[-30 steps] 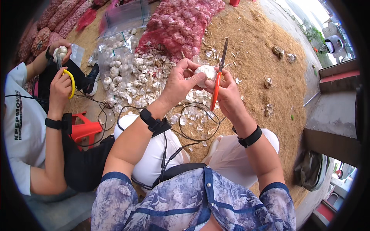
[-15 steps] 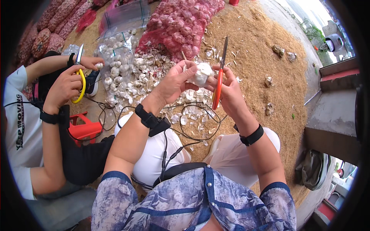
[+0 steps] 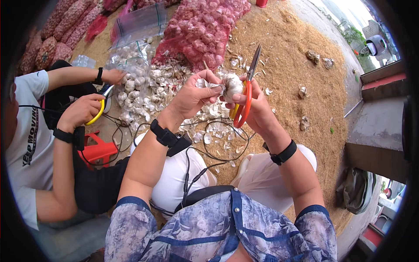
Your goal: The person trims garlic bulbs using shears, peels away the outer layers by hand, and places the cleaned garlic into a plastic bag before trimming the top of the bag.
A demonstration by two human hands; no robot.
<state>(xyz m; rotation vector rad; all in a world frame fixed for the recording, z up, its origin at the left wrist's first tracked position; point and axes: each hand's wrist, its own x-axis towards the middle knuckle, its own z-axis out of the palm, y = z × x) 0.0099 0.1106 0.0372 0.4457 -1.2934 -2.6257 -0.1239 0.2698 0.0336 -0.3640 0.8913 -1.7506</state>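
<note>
A whitish garlic bulb (image 3: 232, 87) is held up between my two hands, above the heap of skins. My right hand (image 3: 258, 109) grips the bulb with its fingers. That same hand keeps hold of a pair of scissors (image 3: 247, 98) with orange-red and yellow handles, their dark blades pointing up and away from me. At the bulb's left side, my left hand (image 3: 188, 94) is closed on a papery flap of garlic skin (image 3: 204, 84), pulled out from the bulb. The tips of some right fingers are hidden behind the bulb.
Ahead lie a pink mesh sack of garlic (image 3: 200, 32), a clear plastic bag of bulbs (image 3: 131, 78) and scattered skins (image 3: 218, 126). On the left a co-worker's hand (image 3: 85, 111) holds yellow-handled scissors beside a red stool (image 3: 97, 150). Black cables (image 3: 187, 168) trail over my lap.
My left fingers have drawn a flap of skin off the bulb's left side. The scissors have tilted slightly right. The co-worker's far hand has reached to the plastic bag.
</note>
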